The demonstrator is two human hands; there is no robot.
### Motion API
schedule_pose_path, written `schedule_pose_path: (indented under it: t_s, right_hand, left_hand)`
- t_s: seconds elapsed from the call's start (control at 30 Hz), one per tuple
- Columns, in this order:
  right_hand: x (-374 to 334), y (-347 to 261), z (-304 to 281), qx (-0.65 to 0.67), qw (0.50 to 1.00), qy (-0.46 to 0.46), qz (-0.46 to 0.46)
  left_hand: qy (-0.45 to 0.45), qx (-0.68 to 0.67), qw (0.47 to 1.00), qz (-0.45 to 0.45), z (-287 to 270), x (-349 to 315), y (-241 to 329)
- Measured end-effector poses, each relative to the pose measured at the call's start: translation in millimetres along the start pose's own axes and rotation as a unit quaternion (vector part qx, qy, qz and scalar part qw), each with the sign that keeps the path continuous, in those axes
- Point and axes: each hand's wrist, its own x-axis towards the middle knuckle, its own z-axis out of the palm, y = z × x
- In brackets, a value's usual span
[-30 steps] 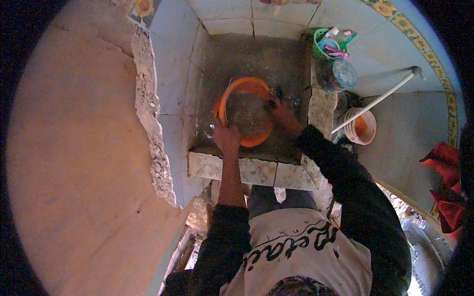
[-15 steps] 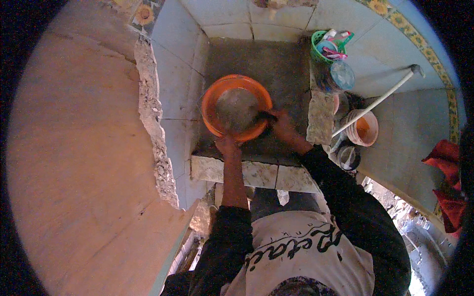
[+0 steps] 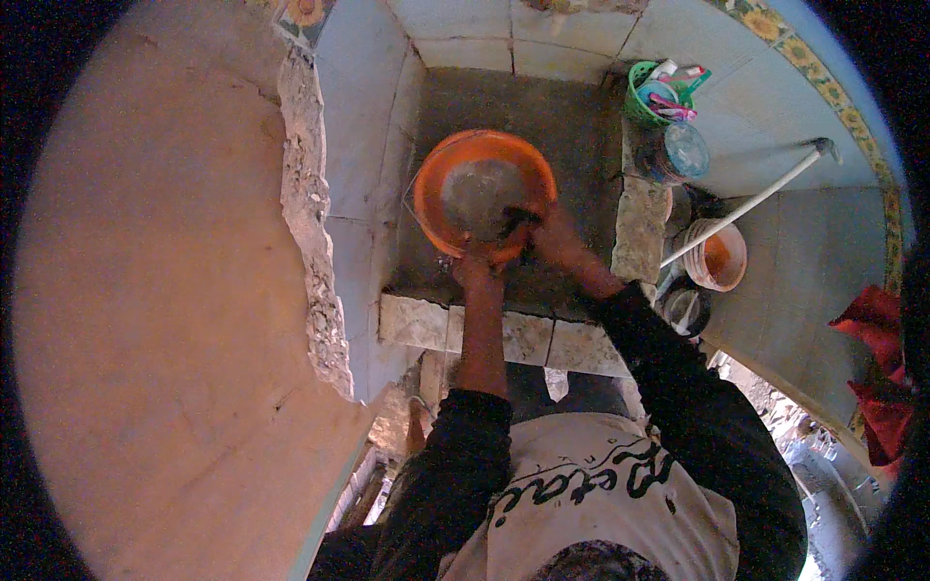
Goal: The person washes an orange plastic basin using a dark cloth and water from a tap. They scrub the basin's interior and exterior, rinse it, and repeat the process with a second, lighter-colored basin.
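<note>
A round orange basin (image 3: 426,198) stands in a dark grey, tile-walled recess, with murky grey material (image 3: 475,194) in its bottom. At its near rim my left hand (image 3: 477,261) is closed on the edge, the fingers partly over the inside. My right hand (image 3: 554,237), at the basin's right-hand near side, grips a dark object (image 3: 518,218) that reaches over the rim into the basin. That object is blurred, and its kind does not show.
A broken-edged tiled ledge (image 3: 523,337) runs along the front of the recess, and another (image 3: 639,232) borders its right. Beyond that stand a green basket (image 3: 641,107) of toiletries, a pale bucket (image 3: 731,266) and a slanting white pipe (image 3: 765,198). Red cloth (image 3: 877,329) hangs far right.
The view has shifted slightly. The basin sits a little farther from the front ledge, both hands moving with it. The dark object stays in my right hand.
</note>
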Motion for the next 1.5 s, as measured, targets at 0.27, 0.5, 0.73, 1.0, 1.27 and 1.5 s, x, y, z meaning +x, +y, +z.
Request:
schedule_pose_path:
  t_s: [0.27,0.5,0.73,1.0,1.27,1.5]
  right_hand:
    - [20,7,-50,-0.345,0.934,0.087,-0.027]
    - [21,86,17,-0.427,0.883,-0.104,-0.165]
    - [17,-32,33,-0.095,0.969,-0.203,0.100]
    - [22,10,22,0.108,0.971,-0.195,0.090]
    - [-15,-2,-33,-0.166,0.977,-0.128,-0.044]
    - [-45,36,-15,-0.354,0.911,0.080,-0.196]
  left_hand:
    - [-0.045,0.001,0.990,0.134,25,-61,-6]
    - [-0.075,0.057,0.990,0.106,7,-13,-30]
    - [-0.141,0.039,0.989,-0.010,15,-59,17]
    - [-0.187,0.041,0.982,0.009,1,-29,-3]
    - [-0.154,0.288,0.910,0.255,52,-90,51]
    - [-0.071,0.406,0.840,0.354,52,0,-18]
